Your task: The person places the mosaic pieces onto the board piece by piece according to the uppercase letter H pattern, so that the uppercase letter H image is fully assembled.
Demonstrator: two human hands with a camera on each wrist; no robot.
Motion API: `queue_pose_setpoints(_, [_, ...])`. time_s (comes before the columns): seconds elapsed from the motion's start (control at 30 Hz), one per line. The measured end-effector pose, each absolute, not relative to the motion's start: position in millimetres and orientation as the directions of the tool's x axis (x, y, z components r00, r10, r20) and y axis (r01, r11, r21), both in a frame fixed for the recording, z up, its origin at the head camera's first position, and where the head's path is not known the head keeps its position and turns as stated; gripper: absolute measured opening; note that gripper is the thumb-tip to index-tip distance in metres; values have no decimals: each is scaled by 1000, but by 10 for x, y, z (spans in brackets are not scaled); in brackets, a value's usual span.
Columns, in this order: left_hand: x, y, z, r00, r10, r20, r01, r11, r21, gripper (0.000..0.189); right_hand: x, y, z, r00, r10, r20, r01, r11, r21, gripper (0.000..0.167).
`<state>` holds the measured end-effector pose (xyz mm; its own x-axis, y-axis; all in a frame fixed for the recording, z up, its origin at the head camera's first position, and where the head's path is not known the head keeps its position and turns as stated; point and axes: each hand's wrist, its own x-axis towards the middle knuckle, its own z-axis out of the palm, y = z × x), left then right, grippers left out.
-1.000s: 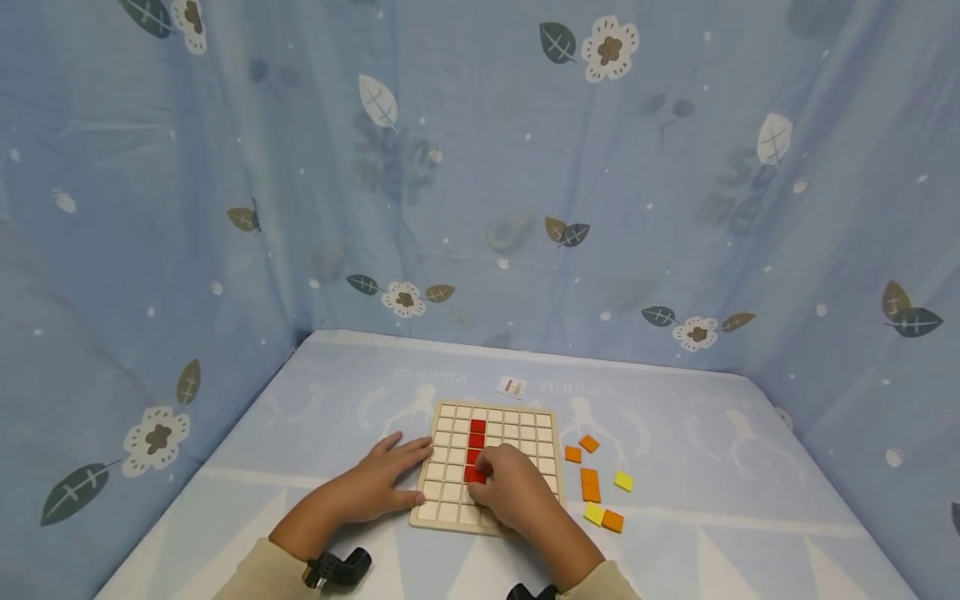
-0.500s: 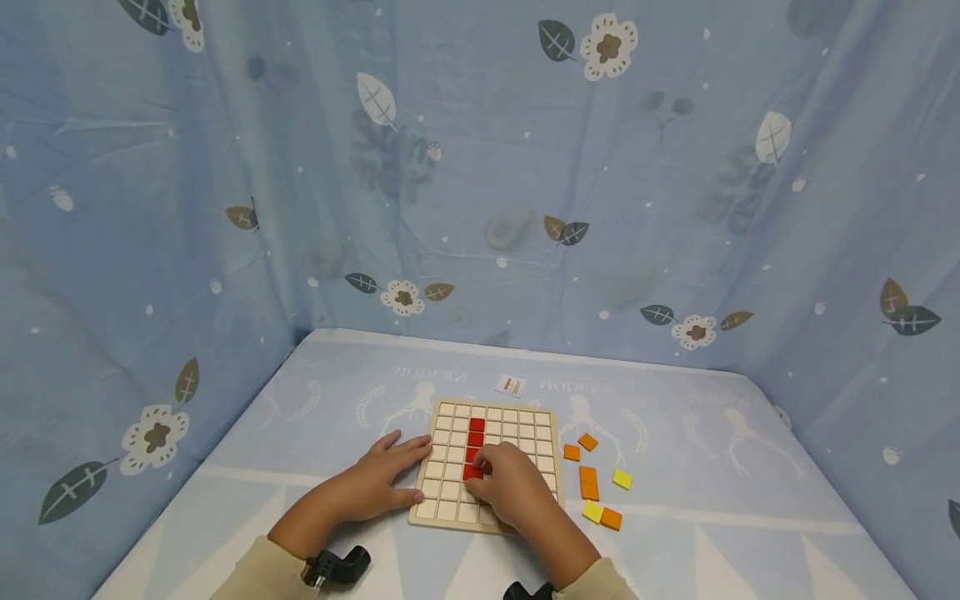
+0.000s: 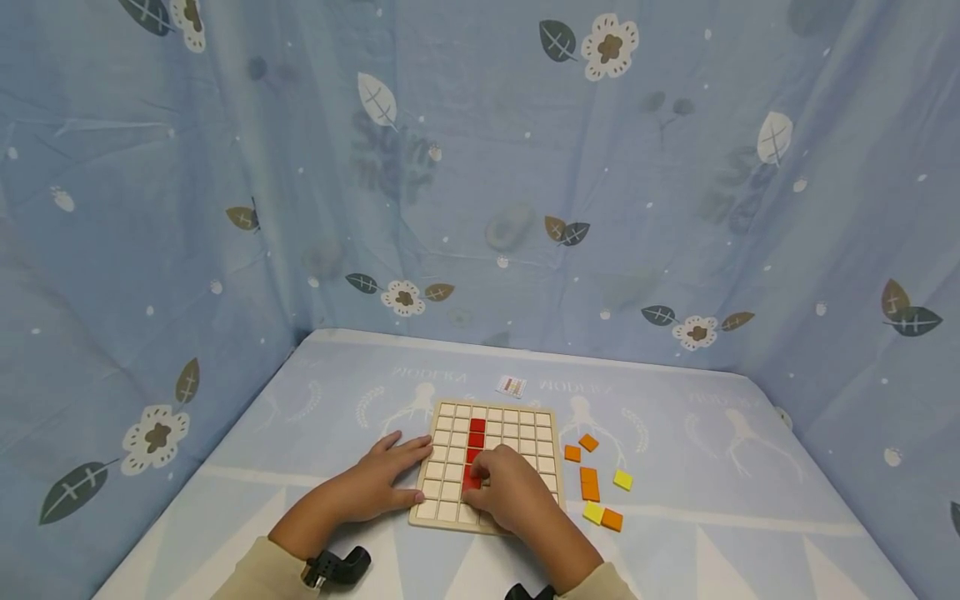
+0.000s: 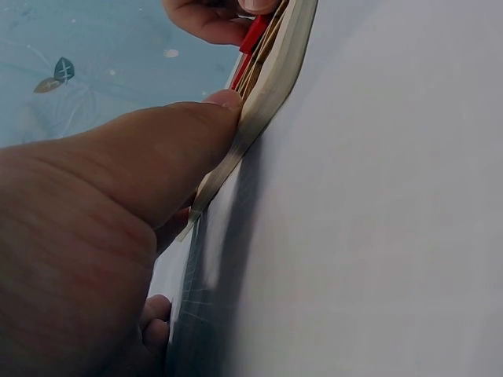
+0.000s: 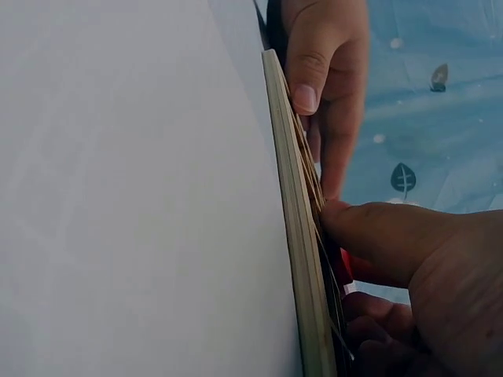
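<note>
A wooden grid board [image 3: 446,524] with pale square cells lies on the table, a column of red tiles [image 3: 477,439] set in it. My left hand [image 3: 381,477] rests on the board's left edge with fingers spread, the thumb at its front left. Over the lower end of the red column, my right hand [image 3: 513,492] pinches a red tile [image 4: 253,33] between thumb and fingers. In the left wrist view that tile stands tilted above the board. The right hand covers several cells of the board.
Right of the board lie several loose orange tiles [image 3: 589,483] and two yellow tiles [image 3: 623,480]. A small printed card [image 3: 512,386] lies behind the board. A patterned blue curtain [image 3: 480,208] closes in the back and sides of the table.
My right hand has shifted slightly toward me along the red column, and the red at its fingertips now reaches lower. The left hand has stayed in place.
</note>
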<state>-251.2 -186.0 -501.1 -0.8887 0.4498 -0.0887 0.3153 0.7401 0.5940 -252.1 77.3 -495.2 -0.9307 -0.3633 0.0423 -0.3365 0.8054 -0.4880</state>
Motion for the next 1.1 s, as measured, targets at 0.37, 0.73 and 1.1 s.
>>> queue_pose_setpoints(0.37, [-2503,-1848,-4984,-890,446,-91,312,743,593,80,-2508,814,-4955,-916,-399,48,-369,791,-488,20])
queue_pose_setpoints(0.73, [-2506,-1845,-4981,-893,439,-98,306,753,582,80,-2547,922,-4914,-920,-392,31,-330,727,-603,17])
queue_pose_setpoints(1.1, [-2508,-1849,-5013,-894,437,-104,303,757,579,82,-2628,1387,-4813,-958,-285,33,-240,730,-640,17])
